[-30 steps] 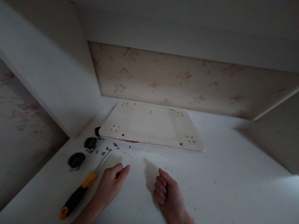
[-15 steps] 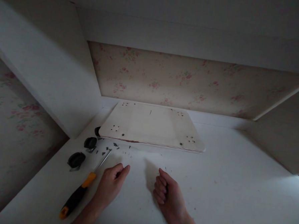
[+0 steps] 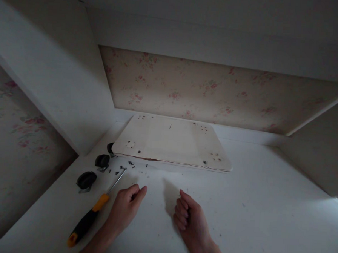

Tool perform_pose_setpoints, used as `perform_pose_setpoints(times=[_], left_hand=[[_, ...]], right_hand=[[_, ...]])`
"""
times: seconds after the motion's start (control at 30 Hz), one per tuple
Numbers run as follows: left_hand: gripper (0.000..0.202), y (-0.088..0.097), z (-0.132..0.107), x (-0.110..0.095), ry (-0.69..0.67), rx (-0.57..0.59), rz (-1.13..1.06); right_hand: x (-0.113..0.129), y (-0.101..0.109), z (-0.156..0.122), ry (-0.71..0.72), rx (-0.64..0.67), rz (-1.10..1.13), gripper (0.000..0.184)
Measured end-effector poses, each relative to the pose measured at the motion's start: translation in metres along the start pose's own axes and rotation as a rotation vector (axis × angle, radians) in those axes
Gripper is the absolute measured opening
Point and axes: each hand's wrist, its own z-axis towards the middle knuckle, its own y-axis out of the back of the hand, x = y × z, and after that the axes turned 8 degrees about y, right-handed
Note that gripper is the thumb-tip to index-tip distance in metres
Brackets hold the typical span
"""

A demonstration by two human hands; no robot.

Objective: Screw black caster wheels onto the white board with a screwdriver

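Note:
My left hand [image 3: 126, 206] is curled into a loose fist over the white tabletop, with nothing seen in it. Just left of it lies a screwdriver [image 3: 88, 219] with a black and yellow handle, its tip among several small dark screws [image 3: 130, 163]. My right hand [image 3: 190, 222] is also a loose fist, thumb up, holding nothing visible. Beyond both hands a white board [image 3: 172, 140] with rounded corners lies flat, with groups of screw holes at its corners and a chipped front edge. Neither hand touches it.
Black casters [image 3: 86, 180] stand in a row at the left, the farthest partly behind the board's corner. Small specks of debris lie on the white tabletop [image 3: 255, 206]. White panels rise at the left and overhead, with floral wallpaper [image 3: 193, 92] behind.

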Motion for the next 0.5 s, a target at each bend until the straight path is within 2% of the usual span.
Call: perform_pose_setpoints(times=[0.5], left_hand=[[0.05, -0.0009, 0.0001, 0.0024, -0.002, 0.002, 0.011]], right_hand=[[0.0009, -0.0004, 0.0002, -0.003, 0.008, 0.0, 0.047]])
